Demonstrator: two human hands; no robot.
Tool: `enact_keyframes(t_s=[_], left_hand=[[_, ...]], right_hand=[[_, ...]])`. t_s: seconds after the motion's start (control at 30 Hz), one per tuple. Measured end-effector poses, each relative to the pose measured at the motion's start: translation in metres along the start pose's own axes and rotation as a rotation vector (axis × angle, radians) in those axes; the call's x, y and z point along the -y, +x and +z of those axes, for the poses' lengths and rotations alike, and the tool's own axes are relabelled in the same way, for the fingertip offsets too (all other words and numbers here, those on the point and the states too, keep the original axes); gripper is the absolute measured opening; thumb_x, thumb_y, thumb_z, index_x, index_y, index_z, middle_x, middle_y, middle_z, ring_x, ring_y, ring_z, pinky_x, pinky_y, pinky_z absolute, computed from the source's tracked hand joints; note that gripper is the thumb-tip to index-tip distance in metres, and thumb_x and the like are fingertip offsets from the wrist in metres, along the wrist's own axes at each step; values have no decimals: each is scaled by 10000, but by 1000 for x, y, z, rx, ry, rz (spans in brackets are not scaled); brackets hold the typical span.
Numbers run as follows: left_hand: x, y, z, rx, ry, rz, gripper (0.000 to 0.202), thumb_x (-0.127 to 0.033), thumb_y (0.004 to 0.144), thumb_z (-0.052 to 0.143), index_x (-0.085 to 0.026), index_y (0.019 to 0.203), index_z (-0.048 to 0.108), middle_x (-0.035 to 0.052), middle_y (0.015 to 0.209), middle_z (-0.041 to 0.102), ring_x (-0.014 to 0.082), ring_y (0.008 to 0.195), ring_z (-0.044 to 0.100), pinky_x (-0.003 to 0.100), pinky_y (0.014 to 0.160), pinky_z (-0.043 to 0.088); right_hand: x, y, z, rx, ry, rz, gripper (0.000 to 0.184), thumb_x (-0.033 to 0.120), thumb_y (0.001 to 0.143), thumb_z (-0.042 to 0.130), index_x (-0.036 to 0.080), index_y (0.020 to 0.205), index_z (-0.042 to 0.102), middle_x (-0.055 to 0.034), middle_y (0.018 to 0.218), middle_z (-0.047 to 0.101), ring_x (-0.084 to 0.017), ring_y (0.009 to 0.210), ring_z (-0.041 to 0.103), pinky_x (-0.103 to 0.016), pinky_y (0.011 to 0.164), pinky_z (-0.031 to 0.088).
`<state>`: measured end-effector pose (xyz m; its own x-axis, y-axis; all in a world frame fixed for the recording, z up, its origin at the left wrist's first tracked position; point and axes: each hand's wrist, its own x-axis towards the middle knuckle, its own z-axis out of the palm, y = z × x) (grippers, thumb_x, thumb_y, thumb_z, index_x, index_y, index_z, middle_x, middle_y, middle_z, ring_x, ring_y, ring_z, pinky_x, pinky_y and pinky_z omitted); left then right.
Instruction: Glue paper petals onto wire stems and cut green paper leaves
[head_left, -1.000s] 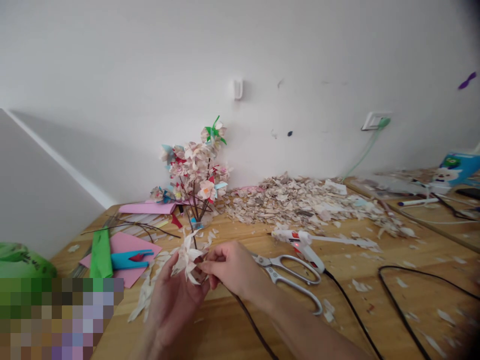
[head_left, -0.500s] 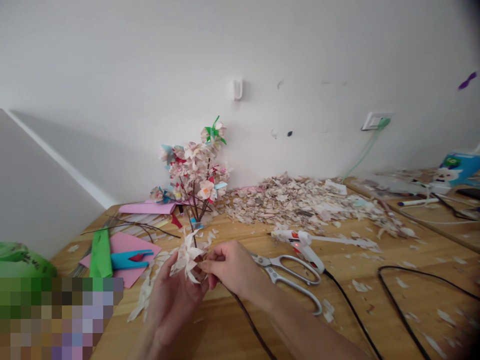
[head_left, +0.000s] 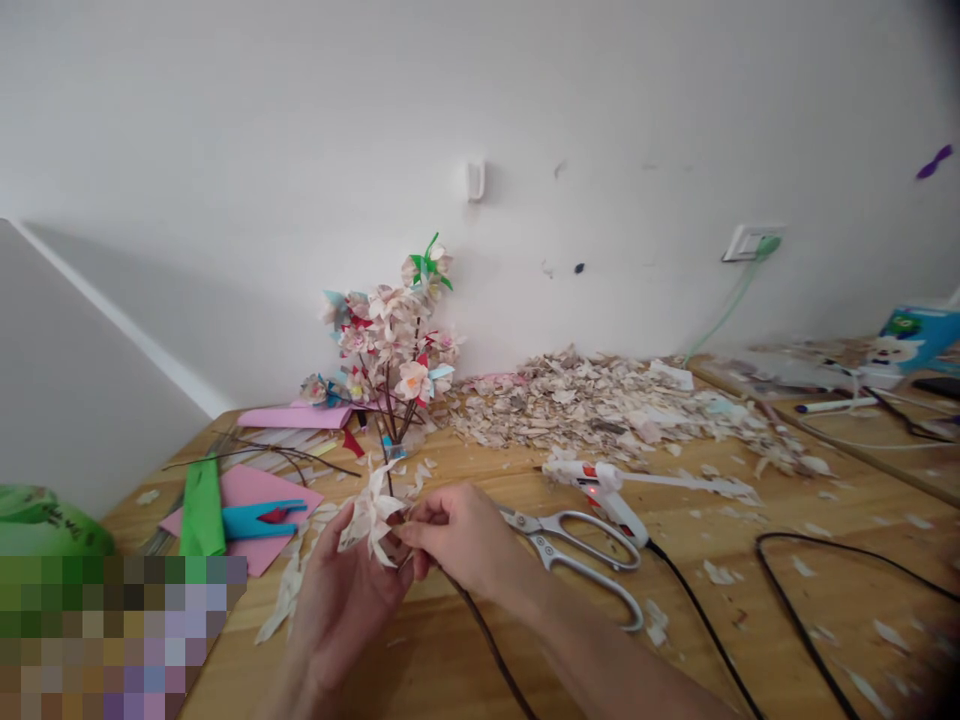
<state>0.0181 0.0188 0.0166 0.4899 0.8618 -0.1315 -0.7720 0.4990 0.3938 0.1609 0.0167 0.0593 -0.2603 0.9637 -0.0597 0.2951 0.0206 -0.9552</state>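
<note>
A white flower point(head_left: 373, 512) with pointed, papery petals rests in my left hand point(head_left: 352, 590), whose fingers curl around it from below and the left. At its right edge my right hand point(head_left: 454, 530) is closed in a pinch on a petal; the fingertips partly hide what they grip. A thin brown branch point(head_left: 491, 635) passes under my right hand and runs to the bottom edge of the view. Just right of my right hand lie metal scissors point(head_left: 577, 545), their blades partly hidden behind it.
A bunch of handmade flowers on stems point(head_left: 394, 330) stands against the wall. A petal heap point(head_left: 570, 400) spreads along the back. Right of centre is a white glue gun point(head_left: 600, 490) with a black cord. Pink paper point(head_left: 259, 500) and green paper point(head_left: 201, 505) lie left.
Both hands keep their hold on the flower with barely any movement. The lower end of the brown branch has shifted slightly to the left.
</note>
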Motion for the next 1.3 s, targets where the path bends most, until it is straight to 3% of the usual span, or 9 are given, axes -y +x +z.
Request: enact_keyframes(t_s=[0.5, 0.67, 0.83, 1.03, 1.3], left_hand=[[-2, 3, -6, -38, -53, 25, 280, -287, 800, 433, -129, 969, 591, 101, 896, 684, 193, 803, 626, 362, 806, 459], [-1, 8, -15, -202, -7, 16, 263, -270, 781, 472, -95, 953, 567, 121, 859, 677, 226, 874, 623, 398, 872, 432], [3, 11, -14, -313, 58, 54, 210, -255, 763, 505, -110, 905, 558, 106, 919, 665, 209, 914, 614, 362, 893, 426], [23, 5, -3, -242, 378, 25, 243, -184, 675, 632, -146, 906, 567, 70, 825, 679, 175, 768, 639, 309, 784, 458], [35, 13, -11, -189, 694, 160, 327, -209, 495, 783, -173, 739, 570, -1, 624, 628, 123, 570, 600, 225, 530, 453]], right_hand=[[-14, 9, 8, -71, 119, -123, 106, 201, 711, 540, 171, 615, 577, 12, 556, 613, -125, 526, 582, -218, 544, 434], [-17, 14, 4, -101, 172, -125, 91, 232, 702, 573, 168, 638, 589, 11, 589, 621, -126, 552, 565, -222, 534, 412], [-20, 24, -7, 4, 545, -88, 204, 328, 576, 714, 156, 632, 621, 23, 565, 629, -115, 550, 548, -226, 568, 404], [-30, 34, -16, -6, 746, -71, 331, 392, 480, 782, 163, 686, 660, 18, 646, 634, -104, 589, 558, -240, 630, 427], [-35, 34, -9, 67, 814, -33, 303, 353, 511, 786, 170, 719, 662, 23, 679, 624, -84, 595, 552, -215, 639, 426]])
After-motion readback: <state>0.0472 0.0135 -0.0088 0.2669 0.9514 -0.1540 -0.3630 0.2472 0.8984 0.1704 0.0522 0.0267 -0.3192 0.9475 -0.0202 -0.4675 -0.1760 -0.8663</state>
